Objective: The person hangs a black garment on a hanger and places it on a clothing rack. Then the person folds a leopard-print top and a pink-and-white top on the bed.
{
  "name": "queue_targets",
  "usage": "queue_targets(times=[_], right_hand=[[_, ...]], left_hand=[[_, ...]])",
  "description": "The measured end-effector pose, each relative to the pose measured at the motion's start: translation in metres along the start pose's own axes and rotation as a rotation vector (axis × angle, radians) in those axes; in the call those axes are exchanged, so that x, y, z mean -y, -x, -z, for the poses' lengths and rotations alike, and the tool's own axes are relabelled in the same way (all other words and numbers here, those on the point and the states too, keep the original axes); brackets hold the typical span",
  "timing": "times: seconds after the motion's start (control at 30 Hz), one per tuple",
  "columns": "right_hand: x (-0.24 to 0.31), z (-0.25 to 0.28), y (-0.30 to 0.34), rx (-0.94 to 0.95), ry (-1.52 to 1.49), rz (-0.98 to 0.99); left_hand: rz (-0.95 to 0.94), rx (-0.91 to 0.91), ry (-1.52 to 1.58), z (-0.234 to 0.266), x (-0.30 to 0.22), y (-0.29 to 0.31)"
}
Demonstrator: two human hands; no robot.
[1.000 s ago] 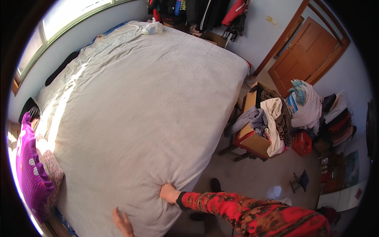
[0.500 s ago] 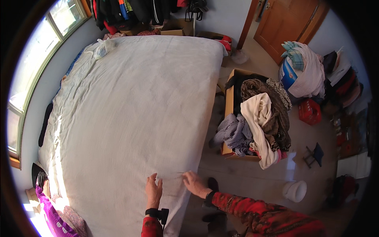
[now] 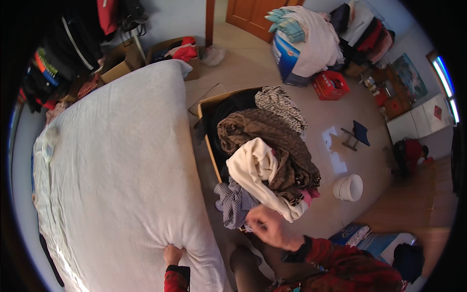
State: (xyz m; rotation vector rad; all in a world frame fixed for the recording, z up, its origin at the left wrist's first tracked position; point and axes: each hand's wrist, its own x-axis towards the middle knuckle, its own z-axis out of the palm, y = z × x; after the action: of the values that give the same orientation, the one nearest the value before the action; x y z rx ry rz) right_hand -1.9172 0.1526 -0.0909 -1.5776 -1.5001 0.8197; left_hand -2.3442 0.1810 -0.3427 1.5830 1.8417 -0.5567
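A bed with a pale grey sheet point(image 3: 116, 165) fills the left half of the view. My left hand point(image 3: 172, 254) presses on the sheet at the bed's near corner, fingers curled into the fabric. My right hand point(image 3: 266, 226) is lifted off the bed and hangs blurred in the air, fingers loosely apart, holding nothing. It is just in front of a pile of clothes point(image 3: 265, 155), close to a striped garment point(image 3: 234, 204) and a cream one point(image 3: 253, 168). Both sleeves are red patterned.
The clothes heap up on a cardboard box point(image 3: 208, 104) beside the bed. A white bucket point(image 3: 348, 187) and a small blue stool point(image 3: 357, 135) stand on the tiled floor. More clothes, a red crate point(image 3: 331, 83) and boxes crowd the far wall by a wooden door point(image 3: 253, 14).
My head has turned right, toward the clothes pile. My right hand has left the sheet's edge and moved right, toward the pile. My left hand stays on the bed's corner.
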Motion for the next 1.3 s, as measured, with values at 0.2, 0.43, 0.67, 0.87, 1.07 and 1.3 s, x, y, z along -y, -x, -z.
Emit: queue_targets(times=[0.2,0.43,0.67,0.87,1.07,1.3], right_hand=[[-0.047,0.095,-0.072,-0.589,0.618,-0.131],[-0.095,0.103,-0.088,-0.512,0.639,-0.218],[-0.058,0.101,-0.066,-0.756,0.224,-0.157],[0.065,0.067,-0.038,-0.905,0.145,0.087],[0.22,0.021,-0.035,-0.629,-0.198,0.249],[0.31,-0.04,-0.031,-0.411,-0.607,0.323]], left_hand=[[-0.196,-0.233,0.083,-0.065,0.059,-0.046],[-0.273,-0.088,0.066,-0.027,0.039,-0.038],[-0.268,0.1,0.052,0.022,0.001,-0.033],[-0.477,0.11,0.08,0.032,0.0,-0.031],[-0.755,0.483,0.752,0.064,0.009,-0.003],[-1.457,-0.258,1.019,0.192,-0.094,0.03]])
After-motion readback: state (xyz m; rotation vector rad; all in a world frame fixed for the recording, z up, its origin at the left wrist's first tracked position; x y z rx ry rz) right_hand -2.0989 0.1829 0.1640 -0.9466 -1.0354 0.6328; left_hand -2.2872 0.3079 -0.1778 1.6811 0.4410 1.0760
